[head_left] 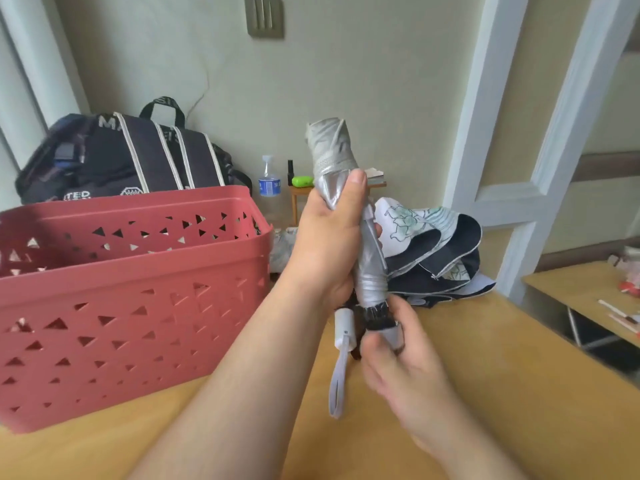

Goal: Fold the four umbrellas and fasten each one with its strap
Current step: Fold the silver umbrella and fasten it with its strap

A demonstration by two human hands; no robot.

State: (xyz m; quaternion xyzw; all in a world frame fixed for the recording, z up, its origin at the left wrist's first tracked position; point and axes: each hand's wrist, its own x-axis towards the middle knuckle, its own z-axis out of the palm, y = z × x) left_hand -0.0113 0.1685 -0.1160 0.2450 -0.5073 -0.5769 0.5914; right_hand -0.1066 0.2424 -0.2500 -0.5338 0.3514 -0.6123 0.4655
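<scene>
Silver umbrella (337, 161) rolled, upright above tabletop (485, 393); left hand (329, 244) grips canopy; right hand (394, 358) pinches its lower end; strap apparently unfastened; floral umbrella (436, 251) behind lies loose; others unseen.

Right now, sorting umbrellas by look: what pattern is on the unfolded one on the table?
White with green floral line drawing, dark navy underside; head view.

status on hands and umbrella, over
Left hand grips silver umbrella upright. Right hand pinches its strap near the handle. Unfolded patterned umbrella behind.
</scene>
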